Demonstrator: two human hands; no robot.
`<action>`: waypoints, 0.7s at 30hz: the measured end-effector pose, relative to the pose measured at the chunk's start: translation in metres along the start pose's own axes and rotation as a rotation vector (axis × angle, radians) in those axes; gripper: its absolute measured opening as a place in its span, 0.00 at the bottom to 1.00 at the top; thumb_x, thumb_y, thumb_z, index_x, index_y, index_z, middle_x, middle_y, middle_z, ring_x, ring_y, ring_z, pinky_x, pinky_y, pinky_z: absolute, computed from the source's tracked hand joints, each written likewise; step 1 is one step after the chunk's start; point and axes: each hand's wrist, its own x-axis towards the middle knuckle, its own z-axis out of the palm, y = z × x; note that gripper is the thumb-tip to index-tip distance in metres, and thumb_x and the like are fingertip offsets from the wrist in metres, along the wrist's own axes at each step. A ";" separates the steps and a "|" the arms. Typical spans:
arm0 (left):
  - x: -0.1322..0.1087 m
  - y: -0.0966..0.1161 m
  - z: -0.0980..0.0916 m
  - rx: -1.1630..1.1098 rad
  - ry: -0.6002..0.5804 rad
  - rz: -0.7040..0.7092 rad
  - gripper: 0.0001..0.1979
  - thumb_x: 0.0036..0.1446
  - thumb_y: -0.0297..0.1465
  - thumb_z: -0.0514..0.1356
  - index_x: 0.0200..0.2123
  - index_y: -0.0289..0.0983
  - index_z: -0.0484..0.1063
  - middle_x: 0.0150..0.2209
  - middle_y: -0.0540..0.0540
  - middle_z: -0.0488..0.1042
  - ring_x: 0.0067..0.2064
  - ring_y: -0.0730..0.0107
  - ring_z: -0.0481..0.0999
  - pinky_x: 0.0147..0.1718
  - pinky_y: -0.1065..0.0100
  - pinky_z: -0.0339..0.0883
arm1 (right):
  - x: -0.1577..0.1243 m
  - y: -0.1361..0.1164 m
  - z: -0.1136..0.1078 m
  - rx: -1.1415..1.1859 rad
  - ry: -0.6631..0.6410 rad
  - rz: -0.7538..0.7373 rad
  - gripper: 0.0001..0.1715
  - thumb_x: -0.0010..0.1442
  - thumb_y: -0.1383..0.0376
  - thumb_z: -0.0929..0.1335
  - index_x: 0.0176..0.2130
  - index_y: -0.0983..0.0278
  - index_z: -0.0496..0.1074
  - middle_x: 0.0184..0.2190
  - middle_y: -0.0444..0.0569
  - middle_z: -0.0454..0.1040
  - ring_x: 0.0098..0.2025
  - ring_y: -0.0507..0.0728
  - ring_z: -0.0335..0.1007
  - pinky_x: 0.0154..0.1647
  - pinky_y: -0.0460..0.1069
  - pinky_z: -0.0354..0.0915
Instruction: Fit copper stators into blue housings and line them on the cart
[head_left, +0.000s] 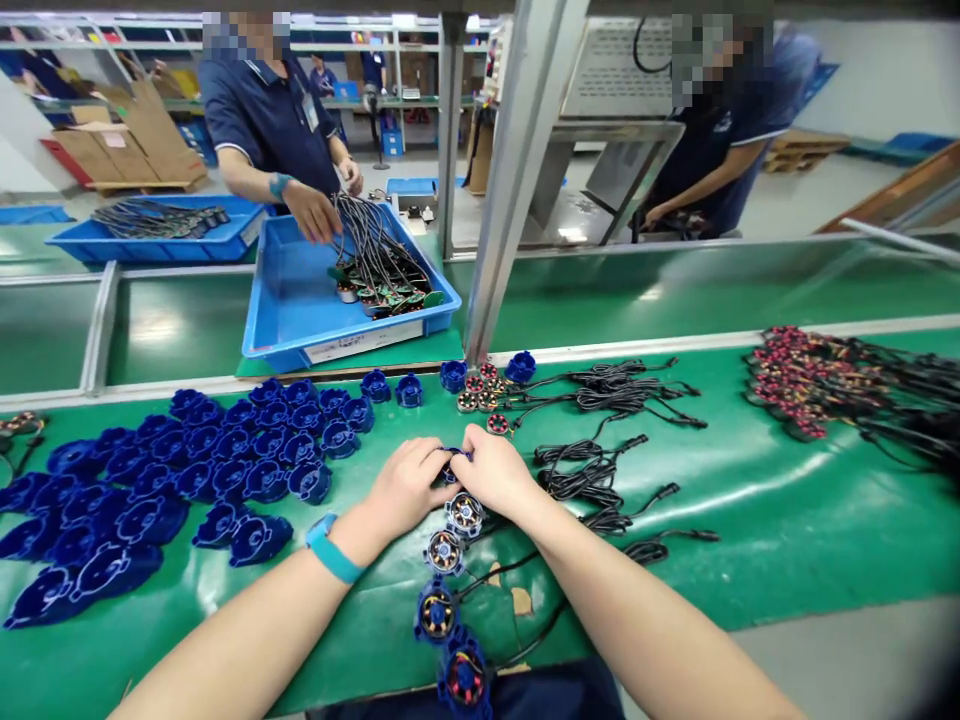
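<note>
My left hand (405, 490), with a blue band on the wrist, closes on a blue plastic motor housing (452, 468). My right hand (496, 472) grips the same housing from the other side, its fingers bent over the top. Most of that housing is hidden by my fingers. A line of blue housings with copper-wound motor cores inside runs from it toward me, among them a near housing (465, 675). Black cables trail right from several of these. Just beyond my hands lies a cluster of loose wound cores (484, 390) with coiled black cables (615, 385).
Many blue housings (255, 450) cover the bench on the left. A heap of cabled cores (810, 375) lies at the right. A metal post (517, 180) stands behind. Across the bench, a co-worker reaches into a blue tray (281, 310) of wired parts; another person stands right.
</note>
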 end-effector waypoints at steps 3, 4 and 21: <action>0.003 0.000 -0.001 -0.005 -0.017 -0.033 0.10 0.61 0.35 0.65 0.41 0.36 0.72 0.40 0.40 0.76 0.41 0.57 0.76 0.41 0.56 0.74 | 0.001 0.002 -0.004 0.018 -0.064 -0.022 0.06 0.54 0.67 0.68 0.30 0.60 0.64 0.24 0.43 0.69 0.28 0.54 0.61 0.28 0.48 0.49; 0.003 0.000 -0.002 -0.024 -0.029 -0.037 0.10 0.61 0.35 0.65 0.42 0.36 0.72 0.40 0.40 0.76 0.42 0.57 0.76 0.41 0.57 0.74 | 0.001 0.005 -0.005 0.067 -0.091 -0.028 0.06 0.55 0.67 0.68 0.29 0.60 0.65 0.23 0.42 0.69 0.27 0.53 0.62 0.28 0.48 0.50; -0.003 -0.009 -0.011 -0.049 -0.038 0.019 0.19 0.63 0.43 0.63 0.50 0.37 0.70 0.44 0.39 0.78 0.44 0.57 0.79 0.45 0.57 0.75 | -0.037 -0.004 -0.022 -0.317 -0.111 -0.476 0.36 0.66 0.47 0.68 0.61 0.70 0.70 0.61 0.65 0.68 0.57 0.71 0.66 0.56 0.64 0.68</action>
